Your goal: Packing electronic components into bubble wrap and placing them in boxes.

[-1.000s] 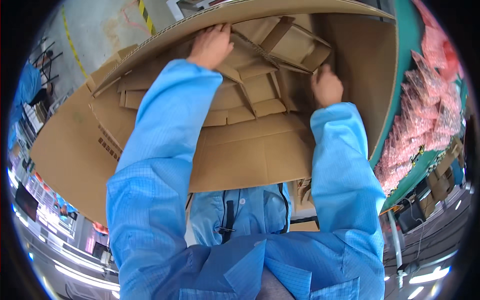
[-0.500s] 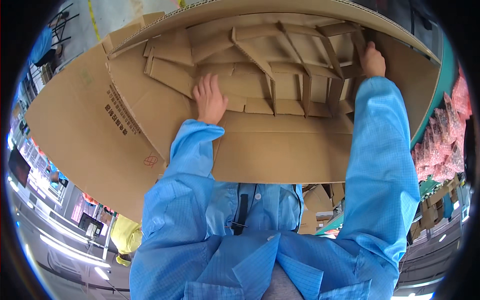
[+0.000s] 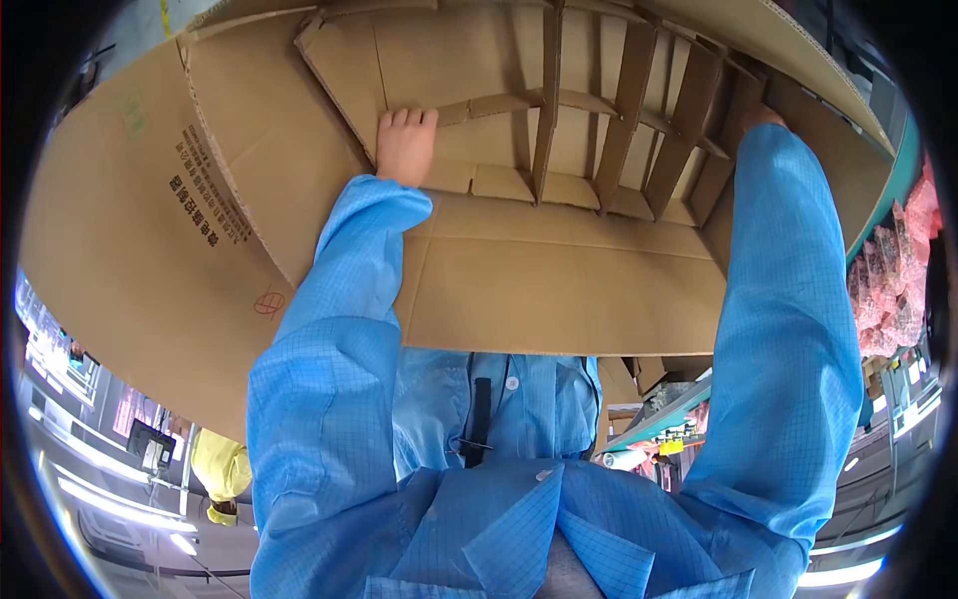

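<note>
A brown cardboard divider (image 3: 547, 125) with several crossing strips sits spread into cells inside a large open cardboard box (image 3: 559, 299). My left hand (image 3: 406, 147) is at the divider's left part, where a lengthwise strip meets the slanting end panel. Its fingers are bent over the cardboard and closed on it, fingertips out of sight. At the box's right end, my right hand (image 3: 764, 116) reaches down beside the divider's end panel (image 3: 733, 135). Only a bit of that hand shows; its fingers are hidden behind cardboard.
A wide box flap (image 3: 130, 240) with dark print spreads out to the left. Pink bubble-wrap bags (image 3: 888, 275) lie on the right beside a green-edged surface. Behind me at the left is a person in yellow (image 3: 220, 464).
The divider's cells have straightened and spread wider. My left hand's fingers have curled over the cardboard. My right hand has sunk deeper at the right end, so less of it shows.
</note>
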Demonstrator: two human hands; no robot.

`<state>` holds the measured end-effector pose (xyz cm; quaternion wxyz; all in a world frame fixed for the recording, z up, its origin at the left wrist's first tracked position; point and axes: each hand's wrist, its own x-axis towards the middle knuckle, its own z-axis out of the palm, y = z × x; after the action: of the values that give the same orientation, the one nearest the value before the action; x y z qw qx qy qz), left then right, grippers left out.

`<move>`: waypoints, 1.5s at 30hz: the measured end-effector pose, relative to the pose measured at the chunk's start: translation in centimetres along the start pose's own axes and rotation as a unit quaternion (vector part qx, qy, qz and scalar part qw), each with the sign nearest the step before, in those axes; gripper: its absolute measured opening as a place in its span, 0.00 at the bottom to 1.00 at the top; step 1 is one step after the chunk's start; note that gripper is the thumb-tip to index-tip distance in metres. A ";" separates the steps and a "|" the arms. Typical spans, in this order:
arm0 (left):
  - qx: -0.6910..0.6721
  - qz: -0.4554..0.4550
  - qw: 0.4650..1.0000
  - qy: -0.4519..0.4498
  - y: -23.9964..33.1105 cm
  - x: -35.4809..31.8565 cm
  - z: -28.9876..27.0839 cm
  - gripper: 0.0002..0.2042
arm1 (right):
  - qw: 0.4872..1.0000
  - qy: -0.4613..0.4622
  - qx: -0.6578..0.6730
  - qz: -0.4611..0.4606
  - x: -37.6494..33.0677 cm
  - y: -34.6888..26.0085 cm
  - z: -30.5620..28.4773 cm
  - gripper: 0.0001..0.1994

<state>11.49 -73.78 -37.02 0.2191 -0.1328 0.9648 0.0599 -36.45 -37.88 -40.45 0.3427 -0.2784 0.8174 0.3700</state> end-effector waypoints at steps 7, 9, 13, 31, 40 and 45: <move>-0.039 -0.015 0.998 -0.044 1.4 -1.6 2.5 0.12 | 0.993 0.084 0.076 0.012 -10.7 -5.7 -9.8 0.19; -0.011 -0.021 0.998 -0.050 0.7 -1.8 1.5 0.12 | 0.948 0.186 0.246 -0.084 -15.0 -11.1 -12.8 0.23; 0.137 0.002 0.986 -0.099 1.0 -1.0 0.4 0.10 | 0.799 0.415 0.373 -0.224 -17.6 -22.6 -13.2 0.28; 0.193 0.063 0.978 -0.049 -3.0 3.1 -2.0 0.08 | 0.906 0.111 0.406 -0.046 -12.1 -30.7 -10.6 0.28; 0.021 -0.009 0.998 -0.062 -0.4 1.9 -3.0 0.14 | 0.877 0.178 0.420 -0.152 -16.6 -26.6 -4.6 0.21; 0.040 -0.065 0.996 -0.034 -3.1 2.3 2.1 0.13 | 0.873 0.284 0.355 -0.177 -18.7 -28.7 -4.7 0.12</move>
<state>11.23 -76.92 -40.09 0.2604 -0.1842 0.9477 0.0112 -6.38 -54.30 -35.72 0.2317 -0.3711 0.8929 -0.1067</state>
